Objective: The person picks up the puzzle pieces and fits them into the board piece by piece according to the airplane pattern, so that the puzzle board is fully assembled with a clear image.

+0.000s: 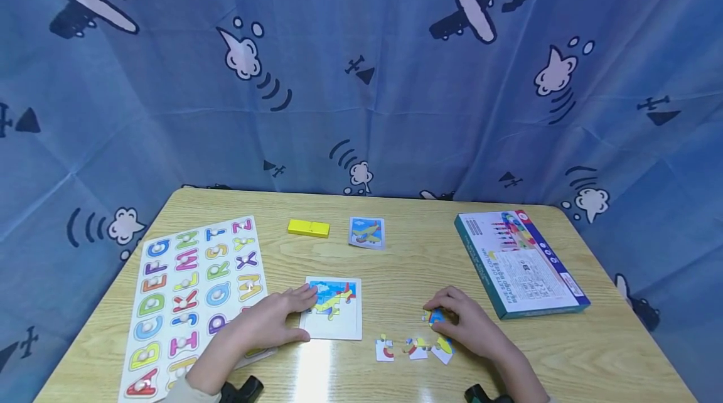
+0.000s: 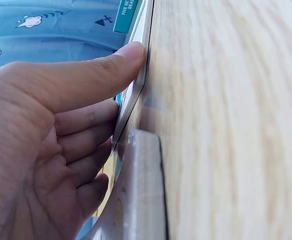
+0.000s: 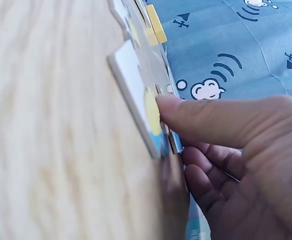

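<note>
A partly filled airplane jigsaw (image 1: 339,331) with a white border lies on the table. My left hand (image 1: 265,322) rests at its left side, fingers extended over the picture. In the left wrist view the thumb (image 2: 133,52) touches the board's edge. To the right, my right hand (image 1: 467,321) pinches a blue puzzle piece (image 1: 435,316) between thumb and fingertips, partly hidden by them. Just nearer lie three loose pieces: one with a red arc (image 1: 385,351), a middle one (image 1: 418,351) and a yellow one (image 1: 443,350), seen large beside the thumb in the right wrist view.
An alphabet peg board (image 1: 138,302) covers the table's left side, under the left forearm. Farther back are a yellow block (image 1: 308,228) and an airplane picture card (image 1: 366,233). A flat box (image 1: 522,265) lies at right. A blue curtain (image 1: 361,76) hangs behind.
</note>
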`<state>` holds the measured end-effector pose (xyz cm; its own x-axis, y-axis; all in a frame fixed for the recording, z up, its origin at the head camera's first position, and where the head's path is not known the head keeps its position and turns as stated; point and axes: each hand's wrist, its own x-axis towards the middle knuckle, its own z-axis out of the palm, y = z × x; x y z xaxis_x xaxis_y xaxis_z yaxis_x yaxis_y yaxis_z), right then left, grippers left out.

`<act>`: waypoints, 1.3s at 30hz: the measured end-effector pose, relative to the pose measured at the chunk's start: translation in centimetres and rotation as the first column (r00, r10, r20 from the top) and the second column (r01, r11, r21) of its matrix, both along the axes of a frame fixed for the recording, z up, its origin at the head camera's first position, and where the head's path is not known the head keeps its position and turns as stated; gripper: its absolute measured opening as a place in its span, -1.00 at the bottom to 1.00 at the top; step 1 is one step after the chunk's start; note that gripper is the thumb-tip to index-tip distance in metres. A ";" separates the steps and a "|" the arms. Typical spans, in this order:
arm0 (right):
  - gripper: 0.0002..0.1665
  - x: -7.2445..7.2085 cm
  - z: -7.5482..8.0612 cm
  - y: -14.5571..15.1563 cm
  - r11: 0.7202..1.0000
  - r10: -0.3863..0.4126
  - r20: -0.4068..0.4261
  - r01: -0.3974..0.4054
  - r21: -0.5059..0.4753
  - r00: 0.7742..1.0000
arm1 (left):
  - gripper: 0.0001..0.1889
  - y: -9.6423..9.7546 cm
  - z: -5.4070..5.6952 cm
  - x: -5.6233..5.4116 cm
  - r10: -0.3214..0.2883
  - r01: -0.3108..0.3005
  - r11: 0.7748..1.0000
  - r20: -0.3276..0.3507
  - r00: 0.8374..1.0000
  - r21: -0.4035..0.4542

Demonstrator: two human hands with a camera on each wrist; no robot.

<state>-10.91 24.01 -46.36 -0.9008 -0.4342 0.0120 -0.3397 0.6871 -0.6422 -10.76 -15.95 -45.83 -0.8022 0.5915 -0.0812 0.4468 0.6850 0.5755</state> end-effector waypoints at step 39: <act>-0.69 -0.8 2.0 -13.8 0.991 0.132 -0.056 -0.130 0.035 0.990 | -0.29 0.0 0.1 -0.1 0.004 -0.004 1.000 0.011 1.000 -0.028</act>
